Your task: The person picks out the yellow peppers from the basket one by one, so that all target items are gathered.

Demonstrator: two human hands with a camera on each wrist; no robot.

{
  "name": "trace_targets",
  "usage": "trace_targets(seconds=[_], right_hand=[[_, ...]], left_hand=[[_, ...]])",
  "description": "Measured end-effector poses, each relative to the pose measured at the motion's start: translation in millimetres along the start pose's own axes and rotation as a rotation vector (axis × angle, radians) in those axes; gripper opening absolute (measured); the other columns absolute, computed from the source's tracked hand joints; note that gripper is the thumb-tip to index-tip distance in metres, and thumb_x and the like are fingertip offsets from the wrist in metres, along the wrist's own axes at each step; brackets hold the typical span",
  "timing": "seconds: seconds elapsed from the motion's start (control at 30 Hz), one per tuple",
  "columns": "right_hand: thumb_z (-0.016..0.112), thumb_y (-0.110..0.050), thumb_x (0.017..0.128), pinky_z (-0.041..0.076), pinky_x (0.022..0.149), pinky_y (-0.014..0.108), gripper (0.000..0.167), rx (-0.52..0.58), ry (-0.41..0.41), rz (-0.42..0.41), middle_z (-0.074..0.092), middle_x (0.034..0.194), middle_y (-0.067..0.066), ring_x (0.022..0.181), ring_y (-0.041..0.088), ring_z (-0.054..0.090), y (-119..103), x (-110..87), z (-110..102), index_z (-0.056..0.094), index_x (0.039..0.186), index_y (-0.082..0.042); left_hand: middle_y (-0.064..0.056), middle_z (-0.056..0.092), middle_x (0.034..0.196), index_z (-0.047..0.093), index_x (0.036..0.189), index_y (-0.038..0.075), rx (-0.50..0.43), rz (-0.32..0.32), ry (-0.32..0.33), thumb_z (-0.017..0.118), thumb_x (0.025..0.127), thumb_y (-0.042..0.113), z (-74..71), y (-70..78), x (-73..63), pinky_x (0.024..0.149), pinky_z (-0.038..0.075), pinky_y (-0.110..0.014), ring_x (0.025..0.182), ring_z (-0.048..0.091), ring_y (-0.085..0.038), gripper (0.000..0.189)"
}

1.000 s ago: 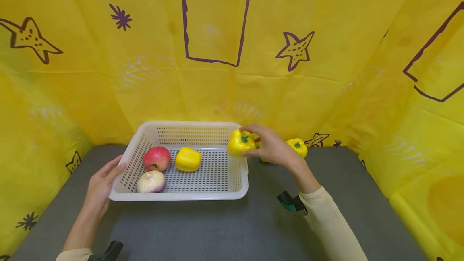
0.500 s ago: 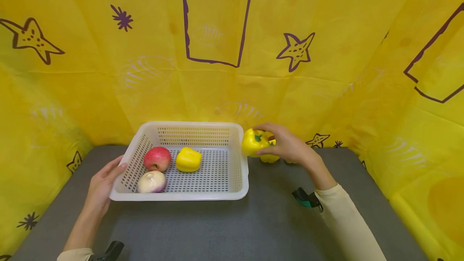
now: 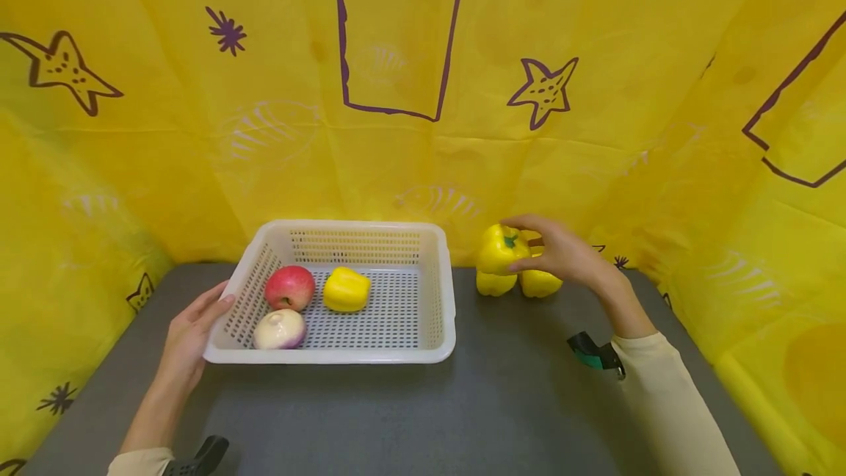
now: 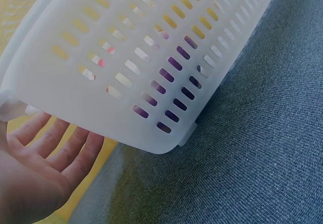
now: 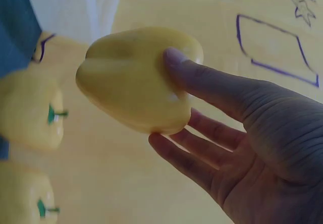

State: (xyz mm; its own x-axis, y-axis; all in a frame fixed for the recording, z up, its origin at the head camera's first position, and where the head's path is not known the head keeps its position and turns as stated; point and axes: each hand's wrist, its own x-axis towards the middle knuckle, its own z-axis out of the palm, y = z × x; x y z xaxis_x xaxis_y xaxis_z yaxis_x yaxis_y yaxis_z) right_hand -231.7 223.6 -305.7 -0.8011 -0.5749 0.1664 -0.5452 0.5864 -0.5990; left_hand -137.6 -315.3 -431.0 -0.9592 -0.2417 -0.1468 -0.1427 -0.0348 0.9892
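Observation:
In the head view my right hand (image 3: 562,250) holds a yellow bell pepper (image 3: 497,250) with a green stem, to the right of the basket. Thumb and fingers pinch this pepper (image 5: 136,77) from both sides in the right wrist view. Two more yellow bell peppers, a left one (image 3: 496,284) and a right one (image 3: 540,285), sit just below it on the table. My left hand (image 3: 188,333) grips the left end of a white plastic basket (image 3: 330,357), thumb at the rim. Inside lie a red apple (image 3: 289,287), a white-and-purple round vegetable (image 3: 280,329) and another yellow pepper (image 3: 346,290).
The dark grey table (image 3: 410,417) carries the basket and peppers. A yellow patterned cloth (image 3: 396,167) rises right behind the table and along both sides. Black straps or devices sit at both wrists, such as the right wrist device (image 3: 595,352).
My right hand has carried the yellow pepper rightward, from above the basket's right edge to over the two peppers on the table. The left hand keeps its grip on the basket.

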Motion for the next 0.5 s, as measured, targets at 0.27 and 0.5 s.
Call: trace_targets(seconds=[0.27, 0.5], right_hand=[[0.083, -0.004, 0.076, 0.044, 0.097, 0.059, 0.065, -0.013, 0.034, -0.003, 0.054, 0.133, 0.025, 0.123, 0.040, 0.048, 29.0, -17.4, -22.9, 0.053, 0.132, 0.009], [0.082, -0.001, 0.075, 0.046, 0.092, 0.058, 0.063, -0.062, 0.102, 0.004, 0.055, 0.132, 0.026, 0.119, 0.038, 0.050, 45.4, -42.7, -40.8, 0.054, 0.131, 0.010]], left_hand=[[0.023, 0.066, 0.092, 0.045, 0.148, 0.020, 0.000, -0.006, 0.008, 0.064, 0.095, 0.036, 1.2, 0.3, 0.6, 0.064, 0.056, -0.024, 0.080, 0.065, -0.001, 0.058], [0.022, 0.066, 0.092, 0.048, 0.145, 0.020, -0.021, 0.010, 0.010, 0.064, 0.095, 0.034, 1.9, -0.1, 0.2, 0.065, 0.056, -0.023, 0.080, 0.065, -0.001, 0.055]])
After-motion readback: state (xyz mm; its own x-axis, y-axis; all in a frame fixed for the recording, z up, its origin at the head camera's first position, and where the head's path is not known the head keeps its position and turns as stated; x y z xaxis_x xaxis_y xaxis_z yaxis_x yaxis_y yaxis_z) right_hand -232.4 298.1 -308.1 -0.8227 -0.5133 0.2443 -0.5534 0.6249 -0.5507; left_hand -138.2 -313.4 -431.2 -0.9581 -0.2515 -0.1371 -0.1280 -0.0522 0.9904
